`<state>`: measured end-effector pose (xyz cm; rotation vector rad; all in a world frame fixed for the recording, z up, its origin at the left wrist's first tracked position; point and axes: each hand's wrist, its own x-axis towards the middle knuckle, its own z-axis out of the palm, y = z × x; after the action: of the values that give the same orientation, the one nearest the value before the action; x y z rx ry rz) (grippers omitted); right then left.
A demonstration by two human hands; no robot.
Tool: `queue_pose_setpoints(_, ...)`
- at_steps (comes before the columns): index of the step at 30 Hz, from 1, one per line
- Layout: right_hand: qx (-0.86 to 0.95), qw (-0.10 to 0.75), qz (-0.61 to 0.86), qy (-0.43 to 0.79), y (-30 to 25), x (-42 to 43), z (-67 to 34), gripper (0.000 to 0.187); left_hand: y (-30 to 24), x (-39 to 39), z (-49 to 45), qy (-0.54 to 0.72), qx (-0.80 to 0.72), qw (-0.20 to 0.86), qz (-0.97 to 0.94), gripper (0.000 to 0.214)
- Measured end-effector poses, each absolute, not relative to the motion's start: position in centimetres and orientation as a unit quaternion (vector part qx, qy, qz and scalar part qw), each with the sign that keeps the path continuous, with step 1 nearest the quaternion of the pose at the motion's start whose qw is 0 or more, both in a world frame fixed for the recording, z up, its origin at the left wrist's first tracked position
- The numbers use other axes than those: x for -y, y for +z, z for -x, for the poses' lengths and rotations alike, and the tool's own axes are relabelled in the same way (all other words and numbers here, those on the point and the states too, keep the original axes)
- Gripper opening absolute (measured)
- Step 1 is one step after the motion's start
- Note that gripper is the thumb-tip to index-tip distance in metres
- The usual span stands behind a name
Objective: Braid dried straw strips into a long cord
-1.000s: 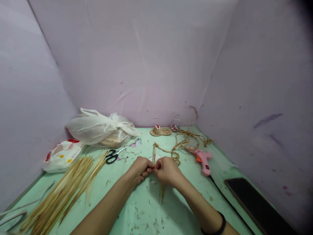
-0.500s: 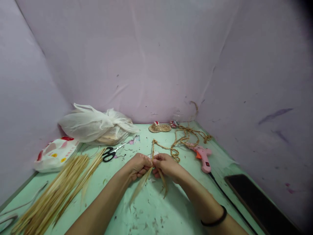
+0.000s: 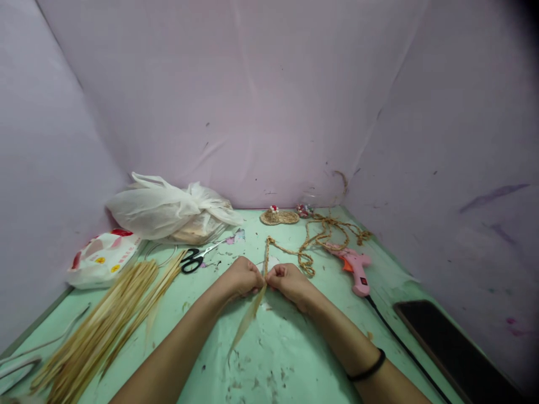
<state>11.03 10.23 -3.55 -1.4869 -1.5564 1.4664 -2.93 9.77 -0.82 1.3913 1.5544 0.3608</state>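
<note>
Both hands meet at the near end of a thin braided straw cord (image 3: pixel 266 255) low over the table. My left hand (image 3: pixel 246 279) is closed, pinching the straw strands at the braid's end. My right hand (image 3: pixel 290 283) pinches the same spot from the other side, thumb and forefinger together. A loose pale straw strip (image 3: pixel 248 322) hangs toward me from between the fingertips. Beyond the hands the braid bends and runs right into a tangled heap of cord (image 3: pixel 326 230). A small woven straw sole (image 3: pixel 286 217) with a red and white bead cluster lies at the back.
To the left lie a bundle of dry straw strips (image 3: pixel 105 325), black-handled scissors (image 3: pixel 193 261), a white plastic bag (image 3: pixel 168 207) and a white packet (image 3: pixel 105 258). On the right are a pink glue gun (image 3: pixel 359 273) with its cable and a dark flat slab (image 3: pixel 446 342).
The second loose strip that hung below my right hand no longer shows there. My hands have drawn slightly apart, and the whole view has shifted a little.
</note>
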Motion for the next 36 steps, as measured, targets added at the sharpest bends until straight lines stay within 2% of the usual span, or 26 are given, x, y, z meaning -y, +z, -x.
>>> queue_pose_setpoints(3,0.588,0.278,0.543,0.532,-4.4,-10.4,-10.9,0.009,-0.1,-9.5,2.6,0.117,-0.682,0.386,-0.611,0.011)
queue_pose_setpoints(12,0.494,0.323,0.532,0.606,-3.4,-10.0,-10.6,0.006,1.3,-6.0,-1.0,0.033,-0.703,0.141,-0.696,0.024)
queue_pose_setpoints(14,0.485,0.331,0.524,0.618,-3.2,-9.9,-10.5,0.007,1.6,-6.0,-0.8,0.03,-0.686,0.159,-0.709,0.021)
queue_pose_setpoints(18,0.494,0.321,0.519,0.62,-3.1,-9.8,-10.6,0.007,1.9,-7.7,1.1,0.1,-0.694,0.285,-0.654,0.017)
queue_pose_setpoints(21,0.507,0.319,0.508,0.62,-2.9,-9.8,-10.7,0.007,1.3,-9.0,2.2,0.217,-0.689,0.453,-0.522,0.016)
queue_pose_setpoints(23,0.512,0.312,0.482,0.639,-2.9,-9.8,-10.8,0.008,0.4,-9.4,2.4,0.233,-0.629,0.592,-0.446,0.014)
queue_pose_setpoints(25,0.528,0.309,0.473,0.634,-3.1,-10.0,-10.9,0.008,-0.4,-9.6,2.5,0.218,-0.578,0.673,-0.407,0.012)
queue_pose_setpoints(27,0.563,0.306,0.476,0.602,-3.5,-10.3,-11.0,0.007,-1.0,-9.7,2.5,0.22,-0.579,0.676,-0.398,0.011)
queue_pose_setpoints(29,0.621,0.3,0.471,0.551,-4.1,-10.6,-11.3,0.006,-1.2,-9.8,2.4,0.219,-0.612,0.633,-0.42,0.011)
queue_pose_setpoints(33,0.753,0.264,0.456,0.394,-4.2,-10.7,-11.8,0.006,-0.8,-9.6,2.0,0.168,-0.669,0.564,-0.454,0.017)
queue_pose_setpoints(36,0.791,0.22,0.484,0.303,-3.3,-10.2,-11.9,0.011,-0.7,-9.3,1.6,0.186,-0.673,0.539,-0.472,0.018)
